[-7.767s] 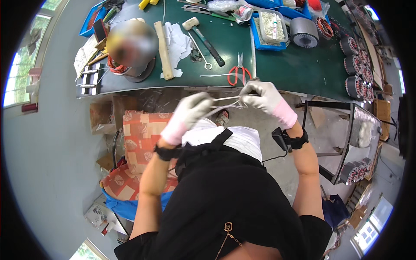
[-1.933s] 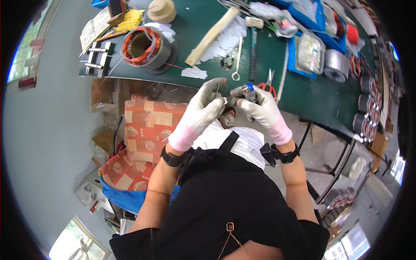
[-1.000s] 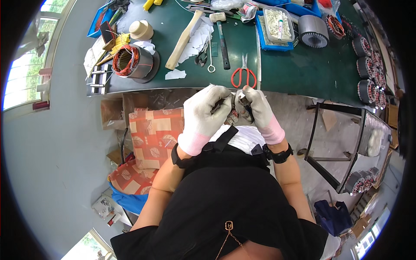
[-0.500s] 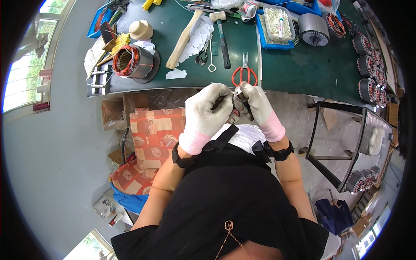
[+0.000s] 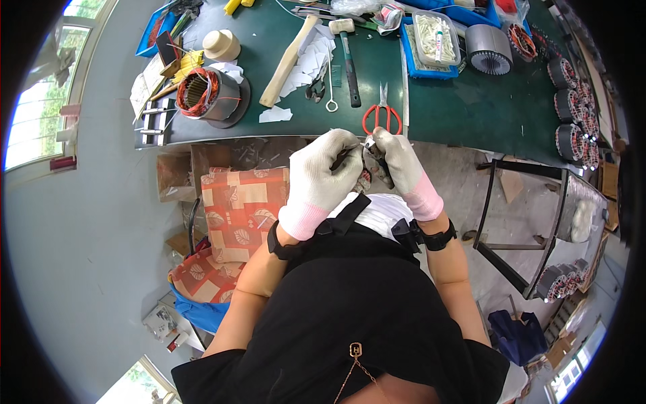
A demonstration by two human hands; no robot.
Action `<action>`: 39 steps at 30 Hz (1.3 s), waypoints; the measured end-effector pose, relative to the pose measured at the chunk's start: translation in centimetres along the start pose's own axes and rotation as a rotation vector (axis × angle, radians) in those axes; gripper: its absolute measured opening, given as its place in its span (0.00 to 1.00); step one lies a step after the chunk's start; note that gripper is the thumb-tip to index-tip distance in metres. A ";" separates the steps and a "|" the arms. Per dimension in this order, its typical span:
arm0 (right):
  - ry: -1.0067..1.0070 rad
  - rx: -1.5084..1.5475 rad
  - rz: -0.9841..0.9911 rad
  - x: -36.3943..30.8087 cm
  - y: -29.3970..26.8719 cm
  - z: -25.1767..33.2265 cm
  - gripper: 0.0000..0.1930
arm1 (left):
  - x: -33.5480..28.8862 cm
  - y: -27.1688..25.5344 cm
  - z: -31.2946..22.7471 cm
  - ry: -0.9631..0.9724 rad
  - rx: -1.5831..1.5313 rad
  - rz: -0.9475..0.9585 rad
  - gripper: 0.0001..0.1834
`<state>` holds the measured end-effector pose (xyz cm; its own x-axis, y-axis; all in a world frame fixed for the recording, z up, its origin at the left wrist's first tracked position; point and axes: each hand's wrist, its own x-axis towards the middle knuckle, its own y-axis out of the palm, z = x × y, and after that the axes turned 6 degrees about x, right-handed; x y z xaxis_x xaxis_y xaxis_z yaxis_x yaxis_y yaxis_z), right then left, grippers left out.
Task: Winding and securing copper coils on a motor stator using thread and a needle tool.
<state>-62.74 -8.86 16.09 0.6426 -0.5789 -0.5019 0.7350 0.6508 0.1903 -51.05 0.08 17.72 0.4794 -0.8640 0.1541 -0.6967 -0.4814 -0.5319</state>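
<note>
Both my hands wear white gloves with pink cuffs and meet just in front of the bench's near edge. My left hand [image 5: 324, 168] is closed, thumb and fingertips pinched together, on something too small and hidden to name. My right hand [image 5: 401, 163] is closed around a small dark hand tool [image 5: 381, 168] with a metal head; its kind is largely hidden by the fingers. The tool's head lies close to my left fingertips. Right beyond my hands, red-handled scissors [image 5: 382, 113] lie on the green bench top [image 5: 464, 111], blades pointing away.
Left on the bench stands a wire-wound stator [image 5: 210, 94]. A wooden bat-like stick [image 5: 289, 60], white paper pieces, a mallet [image 5: 347, 64] and pliers [image 5: 315, 90] lie mid-bench. Blue trays [image 5: 431, 71] and several stator cores [image 5: 570, 104] sit right. A patterned chair [image 5: 242, 215] and a metal frame [image 5: 515, 246] flank me.
My hands keep nearly the same pose, pinched together around the tool. The view has shifted very slightly; nothing on the bench has been moved.
</note>
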 end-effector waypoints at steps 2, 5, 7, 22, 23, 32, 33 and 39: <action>-0.027 0.009 0.029 0.1 0.1 -0.1 0.26 | 0.0 -0.1 0.1 0.008 0.005 -0.002 0.02; -0.057 0.010 0.029 0.2 0.2 -0.2 0.26 | 0.0 -0.1 0.1 -0.016 0.002 0.008 0.02; -0.066 0.015 0.035 0.3 0.2 -0.3 0.26 | 0.0 -0.2 0.2 -0.007 0.004 0.002 0.02; -0.063 -0.018 0.011 0.8 0.2 -0.6 0.26 | 0.2 -0.4 0.4 -0.028 0.006 0.016 0.02; -0.044 -0.020 -0.007 0.8 0.2 -0.6 0.27 | 0.2 -0.4 0.4 -0.028 0.006 0.015 0.02; -0.242 0.047 -0.018 0.5 0.9 -1.3 0.33 | 0.8 -1.1 0.3 -0.238 -0.296 0.155 0.01; -0.208 0.147 -0.041 0.4 0.9 -1.4 0.33 | 0.9 -1.1 0.4 -0.257 -0.379 0.199 0.02; -0.308 0.288 -0.015 2.6 -0.4 -1.8 0.28 | 0.7 -6.0 3.5 -0.284 -0.369 0.220 0.04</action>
<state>-61.77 -9.75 13.19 0.6336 -0.7359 -0.2389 0.7474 0.5023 0.4349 -44.70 2.91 18.10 0.3907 -0.9011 -0.1880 -0.9147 -0.3572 -0.1888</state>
